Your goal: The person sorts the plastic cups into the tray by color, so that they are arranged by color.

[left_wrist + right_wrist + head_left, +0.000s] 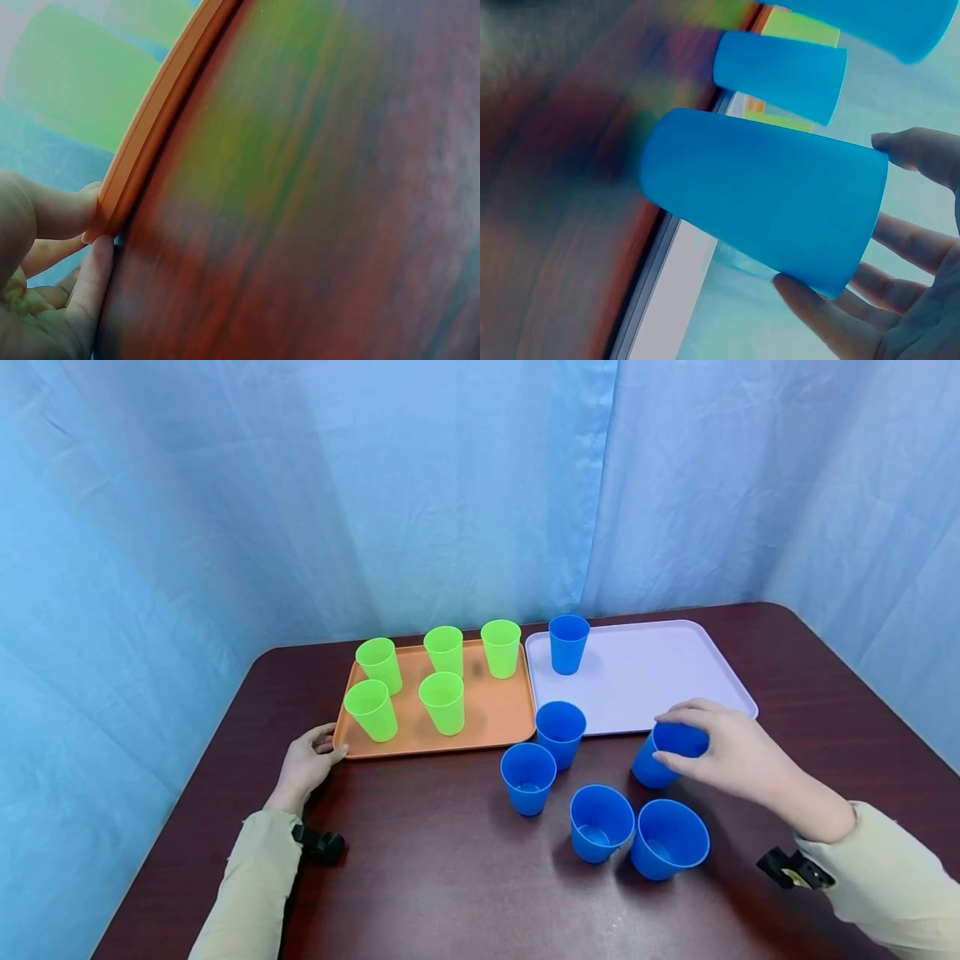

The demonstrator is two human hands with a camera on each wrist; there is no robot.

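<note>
On the dark wooden table (420,877), just in front of the white tray (660,672), the right hand (731,752) pinches the rim of a blue cup (663,756) between thumb and fingers; the cup leans a little and sits near the tray's front edge. Around it stand four more blue cups on the table: one (560,732) touching the front edge of the white tray, one (528,777) just beside that, and two (600,822) (669,839) side by side nearer the person. A sixth blue cup (568,643) stands upright on the white tray's back left corner. Nothing lies between the held cup and the tray.

Left of the white tray, the orange tray (487,718) carries five green cups (442,702), all upright. The left hand (306,764) rests on the table, its loosely bent fingers touching that tray's front left corner.

Only the left wrist view shows the fingertips (97,259) pressed against the orange rim (154,124). The right wrist view shows the blue cup (765,195) from the side, thumb and fingertips on its rim, which the head view partly hides.
</note>
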